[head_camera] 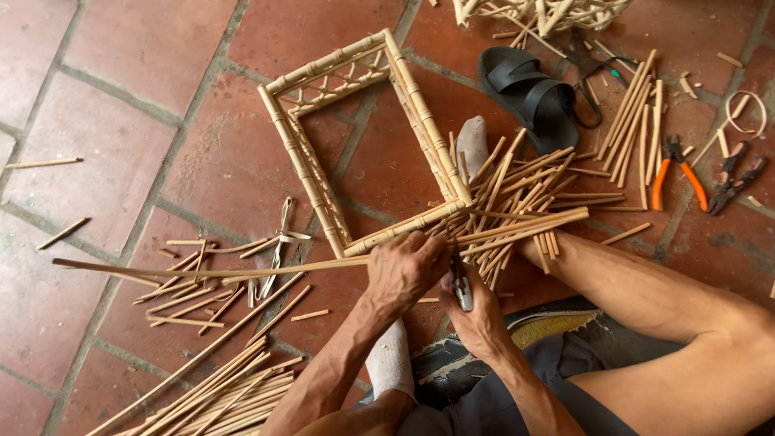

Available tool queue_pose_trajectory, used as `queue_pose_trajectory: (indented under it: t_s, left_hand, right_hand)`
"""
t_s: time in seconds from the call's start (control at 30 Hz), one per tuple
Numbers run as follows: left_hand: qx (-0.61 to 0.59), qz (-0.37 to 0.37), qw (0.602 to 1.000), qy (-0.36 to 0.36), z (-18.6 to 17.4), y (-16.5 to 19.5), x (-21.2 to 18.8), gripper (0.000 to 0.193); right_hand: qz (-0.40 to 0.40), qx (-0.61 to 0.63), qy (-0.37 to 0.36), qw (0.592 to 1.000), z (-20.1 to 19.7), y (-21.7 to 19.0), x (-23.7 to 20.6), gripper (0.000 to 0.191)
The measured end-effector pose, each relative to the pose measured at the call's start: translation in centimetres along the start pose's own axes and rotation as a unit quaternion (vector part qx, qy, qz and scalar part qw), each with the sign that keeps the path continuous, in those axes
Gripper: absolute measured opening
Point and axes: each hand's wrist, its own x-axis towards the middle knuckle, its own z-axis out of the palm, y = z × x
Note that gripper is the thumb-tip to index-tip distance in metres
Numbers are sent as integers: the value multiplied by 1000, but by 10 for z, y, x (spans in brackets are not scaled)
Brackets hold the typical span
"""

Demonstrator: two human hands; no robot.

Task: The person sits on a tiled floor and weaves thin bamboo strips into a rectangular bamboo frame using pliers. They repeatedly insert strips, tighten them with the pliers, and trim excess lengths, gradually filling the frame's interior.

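From the head camera, looking straight down, a person sits on a floor [121, 153] of red-brown tiles. The left hand [406, 266] is curled closed over a long thin cane strip [202, 271] that runs out leftward across the tiles, the fingers wrapped over it right at the lower corner of a square bamboo frame [355, 137]. The frame lies flat on the floor ahead of the knees, its near rail just touching the knuckles. The right hand [478, 316] sits just beside the left, its fingers shut around a small dark-handled cutting tool [460, 282] whose metal end points up toward the strip; whether the blade touches the cane I cannot tell.

To the right of the frame's corner lies a loose heap of short bamboo sticks [525, 198], fanned out and overlapping the frame's lower rail. The person's bare leg [646, 282] crosses under that heap. Farther right, orange-handled pliers [676, 173] lie on the tiles, with a second darker pair [739, 179] just beside them. A black sandal [533, 93] rests above the heap. A bundle of long canes [218, 396] lies at lower left, with scattered offcuts [190, 295] between it and the strip.
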Motion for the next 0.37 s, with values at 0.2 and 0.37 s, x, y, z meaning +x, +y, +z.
queue_pose_trajectory:
  t_s: [0.2,0.37]
  left_hand:
    - [-61,-26,996,-61,17,-2,-7,20]
    - [-92,-14,994,-60,13,0,-24,15]
  right_hand:
    - [22,48,109,993,15,37,-3,12]
    - [118,136,105,978,-25,-2,18,13]
